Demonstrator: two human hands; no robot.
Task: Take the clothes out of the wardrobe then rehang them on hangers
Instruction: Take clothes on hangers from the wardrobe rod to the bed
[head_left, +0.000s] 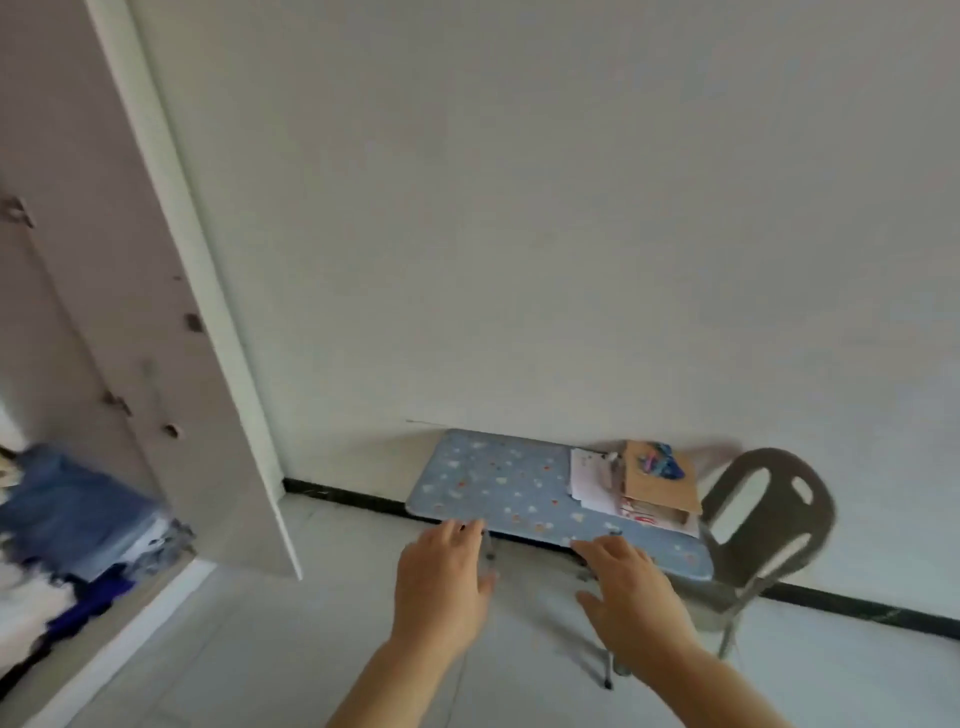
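clothes (78, 514): lay in the wardrobe (104, 260), smeared by blur and cut by the left edge; single garments could not be told apart.
wardrobe: cut by the left and top edges.
left hand (441, 582), right hand (631, 597): forearms ran off the bottom edge; fingertips blurred.
table (493, 488): legs partly hidden behind the hands.
chair (769, 509): blurred, partly hidden behind the table.
papers (589, 475), cardboard (657, 483): print too small to read.
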